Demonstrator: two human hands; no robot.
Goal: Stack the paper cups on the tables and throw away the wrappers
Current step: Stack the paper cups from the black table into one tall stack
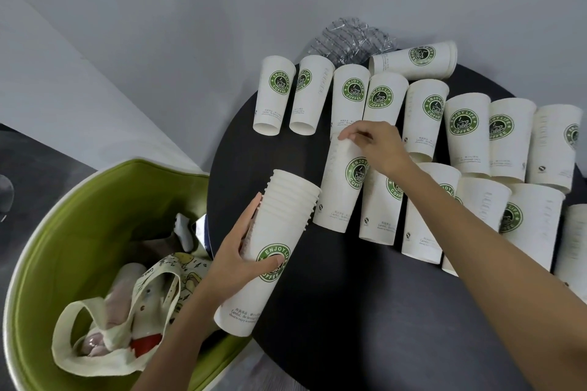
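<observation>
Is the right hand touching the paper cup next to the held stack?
Touching. In the head view the right hand curls its fingertips over the far end of the paper cup, no gap visible.

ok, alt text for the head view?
The left hand grips a stack of cups while the right hand pinches another cup by its far end, over a round black table crowded with loose cups. A clear wrapper lies at its far edge; a green chair at left holds a tote bag.
</observation>
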